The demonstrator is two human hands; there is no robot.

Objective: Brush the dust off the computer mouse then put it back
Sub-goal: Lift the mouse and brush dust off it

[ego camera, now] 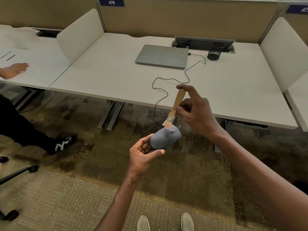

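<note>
A grey-blue wired computer mouse (164, 138) is held in the air in front of the desk, above the carpet. My left hand (144, 155) grips its near end from below, thumb along the side. My right hand (194, 109) pinches the wooden handle of a small paintbrush (176, 105). The bristles touch the mouse's far end near the wheel. The mouse's black cable (166, 79) loops over the white desk (116, 77) to a closed grey laptop (162, 55).
A black mesh pen cup (215, 50) stands right of the laptop by the cable tray. White dividers flank the desk. Another person's hand (15, 70) rests on the left desk, their leg and shoe (64, 143) below. Chair wheels sit at far left.
</note>
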